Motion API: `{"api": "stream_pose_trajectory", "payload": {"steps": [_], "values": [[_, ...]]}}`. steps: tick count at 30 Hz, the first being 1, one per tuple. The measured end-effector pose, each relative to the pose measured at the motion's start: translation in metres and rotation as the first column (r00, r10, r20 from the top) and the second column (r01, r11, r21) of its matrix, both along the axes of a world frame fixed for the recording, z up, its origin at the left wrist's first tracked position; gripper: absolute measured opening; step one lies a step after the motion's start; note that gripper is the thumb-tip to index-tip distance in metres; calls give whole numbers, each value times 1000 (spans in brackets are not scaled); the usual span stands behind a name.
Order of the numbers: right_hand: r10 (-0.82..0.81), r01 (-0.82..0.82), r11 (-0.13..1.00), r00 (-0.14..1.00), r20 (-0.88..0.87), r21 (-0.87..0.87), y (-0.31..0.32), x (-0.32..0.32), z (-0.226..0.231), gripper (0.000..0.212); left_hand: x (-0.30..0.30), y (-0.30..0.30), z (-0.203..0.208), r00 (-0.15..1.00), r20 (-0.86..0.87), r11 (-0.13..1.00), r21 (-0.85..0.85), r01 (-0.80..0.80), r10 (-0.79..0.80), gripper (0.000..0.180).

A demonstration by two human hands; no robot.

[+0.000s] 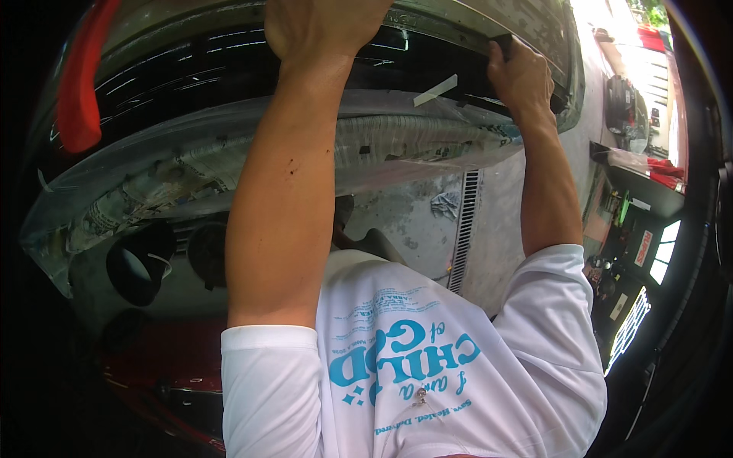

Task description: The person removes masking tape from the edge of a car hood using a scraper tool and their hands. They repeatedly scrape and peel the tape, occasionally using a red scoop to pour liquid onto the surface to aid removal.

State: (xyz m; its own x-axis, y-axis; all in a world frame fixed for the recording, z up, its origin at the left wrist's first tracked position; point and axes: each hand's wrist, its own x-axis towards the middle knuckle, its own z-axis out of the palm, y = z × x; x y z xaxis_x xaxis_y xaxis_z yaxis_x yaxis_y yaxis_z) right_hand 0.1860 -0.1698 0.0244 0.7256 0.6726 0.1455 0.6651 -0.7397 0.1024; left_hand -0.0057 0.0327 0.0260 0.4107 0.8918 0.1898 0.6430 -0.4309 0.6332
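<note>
My left hand (327,24) reaches over the glossy black car panel (198,76) at the top of the view. Its fingers lie beyond the upper edge, so what they hold or touch is hidden. Toward the panel's right end, my right hand (528,80) is closed, thumb bent, around a small dark block-like piece (502,44); its exact kind is unclear. Below the panel hang clear plastic sheeting (427,164) and newspaper (374,137). A loose pale strip of tape (435,91) sticks up from the panel's lower border, left of my right wrist.
A red strip-like object (80,84) hangs at the upper left. Under the sheeting stands a dark rounded container (137,263). A drain grate (464,229) runs along the concrete floor. At right is a cluttered bench (626,252), with a dark car (626,111) farther off.
</note>
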Motion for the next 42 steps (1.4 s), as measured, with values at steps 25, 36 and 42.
{"api": "stream_pose_trajectory", "payload": {"steps": [25, 36, 42], "values": [[96, -101, 995, 985, -146, -26, 7, -1, 15, 43, 0, -8, 11, 999, 38, 1000, -8, -21, 21, 82], [6, -5, 999, 1000, 9, -49, -10, 9, 1, 40, -3, -4, 6, 999, 25, 1000, -19, -20, 20, 83], [110, -109, 991, 994, 11, -74, 0, -12, 16, 35, -5, -6, 15, 997, 71, 997, -65, 31, -27, 83]]}}
